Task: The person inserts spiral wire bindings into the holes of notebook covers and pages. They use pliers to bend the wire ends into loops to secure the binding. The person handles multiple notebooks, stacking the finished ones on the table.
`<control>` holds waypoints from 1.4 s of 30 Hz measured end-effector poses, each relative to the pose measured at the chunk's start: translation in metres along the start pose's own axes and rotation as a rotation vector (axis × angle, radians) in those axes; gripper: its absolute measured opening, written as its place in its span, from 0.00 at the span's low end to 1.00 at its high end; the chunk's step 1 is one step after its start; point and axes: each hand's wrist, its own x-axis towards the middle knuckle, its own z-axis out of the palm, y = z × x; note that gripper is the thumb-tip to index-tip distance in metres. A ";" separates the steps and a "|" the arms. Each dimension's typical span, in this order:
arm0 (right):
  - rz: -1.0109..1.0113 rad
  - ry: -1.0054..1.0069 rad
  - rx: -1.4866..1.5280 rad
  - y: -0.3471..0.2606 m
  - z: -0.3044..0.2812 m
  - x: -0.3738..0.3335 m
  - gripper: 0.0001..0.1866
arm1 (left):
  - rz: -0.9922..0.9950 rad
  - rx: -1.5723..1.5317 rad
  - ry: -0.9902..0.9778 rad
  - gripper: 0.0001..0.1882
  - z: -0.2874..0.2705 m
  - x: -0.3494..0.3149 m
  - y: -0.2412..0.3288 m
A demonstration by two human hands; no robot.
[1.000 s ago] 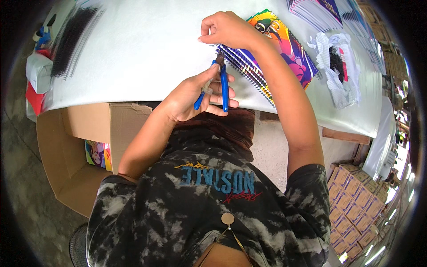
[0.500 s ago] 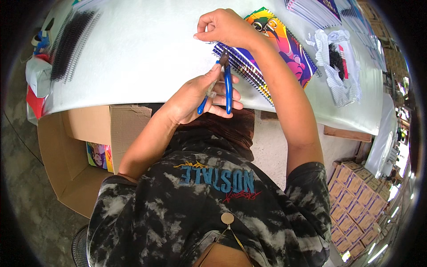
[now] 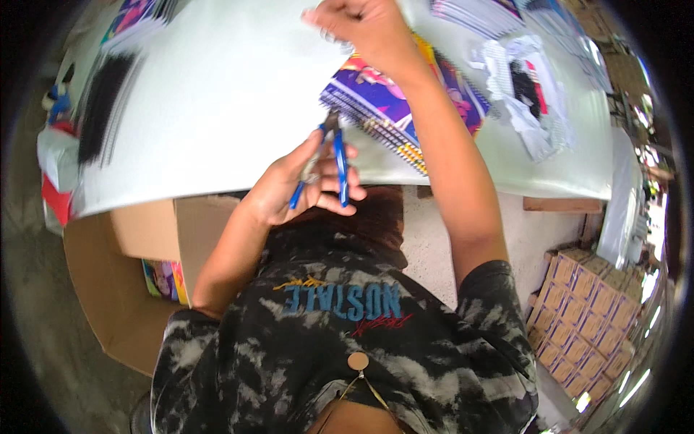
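My left hand is closed around blue-handled cutting pliers. Their handles are spread, and the dark jaws point away from me at the near-left corner of a stack of spiral-bound notebooks. These notebooks have purple, yellow and pink covers and lie fanned, with their coil edges toward me. Above their far-left side, my right hand is raised, its fingers bent and smeared by motion. A thin curl that looks like wire shows beneath its fingertips; whether they grip it is unclear. My right forearm hides part of the stack.
Black binding coils lie on the white table at left, with more notebooks beyond. Crumpled paper holding black bits sits at right. An open cardboard box stands below the table's left; stacked boxes at lower right.
My right hand has lifted away from the coil edge, up and slightly left. The pliers remain in my left hand. The whole view has shifted a little, and the top notebook appears to lie differently.
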 end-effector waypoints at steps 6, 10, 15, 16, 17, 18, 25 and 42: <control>-0.116 0.808 -0.454 -0.013 -0.163 -0.035 0.10 | 0.031 0.085 0.158 0.31 -0.003 0.003 -0.006; 0.106 1.186 -1.483 0.019 -0.223 -0.069 0.10 | 0.005 0.081 0.128 0.32 0.002 0.005 -0.010; -0.302 0.173 -0.816 0.006 -0.106 -0.052 0.18 | 0.111 -0.036 0.033 0.32 0.003 0.012 -0.009; -0.358 0.016 -0.917 0.000 -0.066 -0.056 0.20 | 0.132 -0.023 0.041 0.32 0.004 0.013 -0.008; -0.410 -0.135 -1.023 -0.006 -0.042 -0.061 0.23 | 0.123 -0.013 0.039 0.32 0.006 0.014 -0.006; -0.353 -0.189 -1.000 0.001 -0.037 -0.063 0.23 | 0.111 0.004 0.031 0.32 0.008 0.015 -0.001; -0.285 -0.288 -0.947 0.023 -0.026 -0.065 0.22 | 0.091 -0.068 0.038 0.33 0.004 0.022 0.003; -0.073 -0.493 -0.916 -0.018 -0.027 -0.062 0.33 | -0.069 1.333 0.518 0.33 0.036 0.008 0.034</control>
